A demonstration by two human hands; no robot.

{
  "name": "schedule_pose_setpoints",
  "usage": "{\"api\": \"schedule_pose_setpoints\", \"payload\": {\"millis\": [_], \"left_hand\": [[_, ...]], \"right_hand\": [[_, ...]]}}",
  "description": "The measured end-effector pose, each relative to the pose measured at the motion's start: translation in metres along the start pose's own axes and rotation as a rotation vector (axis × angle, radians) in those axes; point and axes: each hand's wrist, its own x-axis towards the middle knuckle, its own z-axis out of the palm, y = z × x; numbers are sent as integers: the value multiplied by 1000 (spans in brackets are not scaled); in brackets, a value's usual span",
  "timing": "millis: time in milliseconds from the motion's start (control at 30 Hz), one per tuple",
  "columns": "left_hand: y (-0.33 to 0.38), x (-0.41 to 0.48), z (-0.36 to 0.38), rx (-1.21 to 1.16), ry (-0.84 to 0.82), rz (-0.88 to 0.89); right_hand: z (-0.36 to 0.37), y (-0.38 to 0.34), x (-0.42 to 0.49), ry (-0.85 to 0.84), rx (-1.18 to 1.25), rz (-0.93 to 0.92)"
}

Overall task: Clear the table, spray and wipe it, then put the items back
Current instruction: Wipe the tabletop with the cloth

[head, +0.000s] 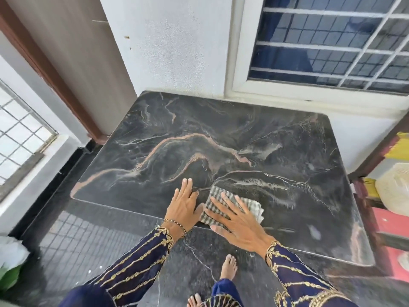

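One cloth point(253, 207) | right hand point(234, 224) flat, pressing it to wipe tabletop point(199, 140) | left hand point(184, 204) flat, bracing (holds nothing)

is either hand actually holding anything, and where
Nothing is gripped. The right hand lies flat on the checked cloth, pressing it to the table; the left hand rests flat beside it.

grilled window point(327, 41) behind, white wall point(177, 41), brown door point(73, 52) left, second window point(20, 129) far left, dark floor point(88, 240), white flowers point(11, 255) bottom left, white bag point(394, 187) right
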Motion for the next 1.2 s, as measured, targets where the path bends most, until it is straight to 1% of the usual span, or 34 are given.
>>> {"api": "schedule_pose_setpoints", "payload": {"millis": [200, 400, 567, 667, 767, 900, 1000, 1133, 1200], "left_hand": [[12, -6, 6, 18, -70, 51], [29, 10, 10, -15, -96, 76], [40, 28, 23, -80, -136, 83], [52, 55, 23, -102, -146, 90], [65, 102, 16, -101, -150, 88], [83, 175, 1, -4, -178, 78], [96, 232, -13, 181, -236, 43], [115, 294, -30, 366, -371, -154], [121, 316, -33, 401, -425, -233]], "right_hand": [[-2, 5, -37, -25, 3, -30], [-13, 36, -48, -61, 98, 46], [-29, 83, -22, -129, 112, 36], [-40, 120, 5, -196, 126, 34], [-51, 165, 39, -248, 135, 13], [-68, 217, 80, -275, 48, -18], [-78, 255, 112, -281, 28, -33], [-88, 307, 157, -267, 34, -46], [-91, 331, 181, -259, 48, -38]]}}
